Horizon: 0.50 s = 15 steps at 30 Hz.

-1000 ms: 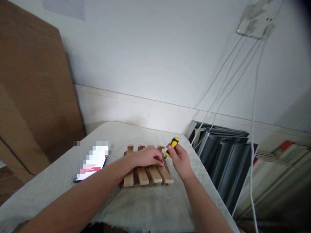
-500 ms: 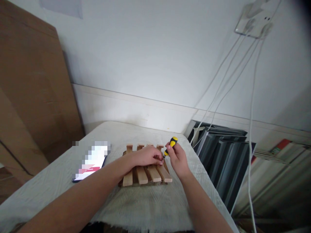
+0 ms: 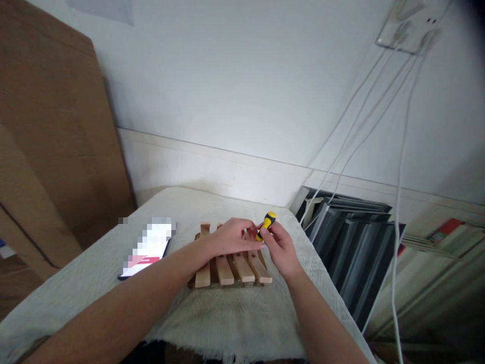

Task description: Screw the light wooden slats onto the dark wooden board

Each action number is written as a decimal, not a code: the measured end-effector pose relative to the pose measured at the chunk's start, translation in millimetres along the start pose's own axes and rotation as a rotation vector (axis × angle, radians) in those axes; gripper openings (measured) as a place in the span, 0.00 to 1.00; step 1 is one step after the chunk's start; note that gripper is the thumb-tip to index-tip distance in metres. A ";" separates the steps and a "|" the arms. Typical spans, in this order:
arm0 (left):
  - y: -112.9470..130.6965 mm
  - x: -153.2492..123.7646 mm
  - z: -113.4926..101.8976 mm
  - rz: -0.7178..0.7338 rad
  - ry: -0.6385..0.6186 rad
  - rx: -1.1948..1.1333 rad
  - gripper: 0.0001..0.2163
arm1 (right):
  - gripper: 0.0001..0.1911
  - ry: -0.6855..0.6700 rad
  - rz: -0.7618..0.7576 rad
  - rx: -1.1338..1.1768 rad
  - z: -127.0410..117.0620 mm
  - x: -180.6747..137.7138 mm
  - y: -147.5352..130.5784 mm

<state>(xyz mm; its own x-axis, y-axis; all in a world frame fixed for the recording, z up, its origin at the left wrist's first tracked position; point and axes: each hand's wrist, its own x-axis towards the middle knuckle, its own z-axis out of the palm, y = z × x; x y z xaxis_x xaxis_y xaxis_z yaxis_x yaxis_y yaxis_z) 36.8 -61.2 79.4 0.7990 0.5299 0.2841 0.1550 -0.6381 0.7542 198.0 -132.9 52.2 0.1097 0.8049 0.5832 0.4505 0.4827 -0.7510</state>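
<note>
My right hand (image 3: 281,248) is closed round a small yellow-and-black screwdriver (image 3: 269,220), its handle tilted up to the right. The screwdriver's shaft is hidden behind my fingers. My left hand (image 3: 235,236) reaches across from the left, thumb and fingers pinched together by the lower end of the screwdriver. What lies between those fingertips is too small to make out. Beneath both hands is a slatted wooden piece (image 3: 224,273), with several pale slats side by side over darker wood. My left hand covers much of its upper middle.
A lit phone (image 3: 149,245) lies left of the slats on the cloth-covered table (image 3: 242,316). Tall cardboard (image 3: 56,126) stands at the left. Dark grey panels (image 3: 352,253) lean at the right, near white cables (image 3: 399,202) hanging from a wall socket (image 3: 411,25).
My left hand has lifted slightly off the slats, up to the screwdriver's lower end. The screwdriver's tip has come up from the rightmost slat. The view has shifted a little.
</note>
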 end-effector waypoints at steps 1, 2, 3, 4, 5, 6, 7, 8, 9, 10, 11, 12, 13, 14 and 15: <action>4.5 -1.2 -1.7 0.009 0.060 -0.022 0.14 | 0.11 -0.004 -0.018 -0.012 0.9 0.0 -0.3; 8.6 -1.9 -3.3 0.028 0.117 -0.040 0.14 | 0.10 -0.010 -0.033 -0.016 2.1 0.0 -0.5; 12.0 -2.1 -4.6 0.055 0.168 -0.050 0.14 | 0.10 -0.017 -0.043 -0.014 3.2 0.0 -0.3; 14.7 -1.8 -5.5 0.085 0.213 -0.054 0.14 | 0.09 -0.024 -0.051 -0.011 4.2 0.0 0.1; 16.5 -1.2 -6.0 0.112 0.252 -0.047 0.14 | 0.08 -0.027 -0.059 -0.010 4.9 0.1 0.6; 17.5 -0.3 -5.9 0.136 0.283 -0.032 0.14 | 0.08 -0.028 -0.067 -0.015 5.3 0.2 1.1; 17.9 0.7 -5.5 0.156 0.305 -0.015 0.13 | 0.07 -0.023 -0.074 -0.025 5.2 0.4 1.3; 17.6 1.7 -4.8 0.171 0.318 -0.002 0.12 | 0.06 -0.017 -0.080 -0.042 4.8 0.6 1.3; 17.0 2.6 -3.9 0.180 0.325 0.004 0.12 | 0.05 -0.012 -0.087 -0.063 4.1 0.8 0.8; 16.1 3.3 -2.9 0.184 0.328 0.001 0.11 | 0.05 -0.010 -0.092 -0.086 3.3 0.9 -0.1; 15.3 3.8 -2.1 0.187 0.329 -0.009 0.11 | 0.05 -0.011 -0.099 -0.111 2.5 1.0 -1.3; 14.7 4.1 -1.5 0.191 0.328 -0.024 0.11 | 0.05 -0.017 -0.109 -0.136 1.8 1.1 -2.8; 14.5 4.3 -1.2 0.197 0.326 -0.038 0.12 | 0.05 -0.026 -0.122 -0.159 1.2 1.1 -4.4; 14.8 4.3 -1.2 0.207 0.321 -0.049 0.12 | 0.05 -0.036 -0.137 -0.180 0.7 1.1 -6.0; 15.5 4.2 -1.4 0.223 0.311 -0.055 0.12 | 0.05 -0.044 -0.153 -0.197 0.3 1.0 -7.4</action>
<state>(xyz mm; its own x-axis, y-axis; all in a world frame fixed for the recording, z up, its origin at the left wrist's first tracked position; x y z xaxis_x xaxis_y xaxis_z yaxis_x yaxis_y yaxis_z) 41.8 -68.1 93.1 0.5944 0.5311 0.6039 -0.0402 -0.7303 0.6819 194.6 -135.5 58.3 -0.0101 0.7440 0.6681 0.6236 0.5270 -0.5774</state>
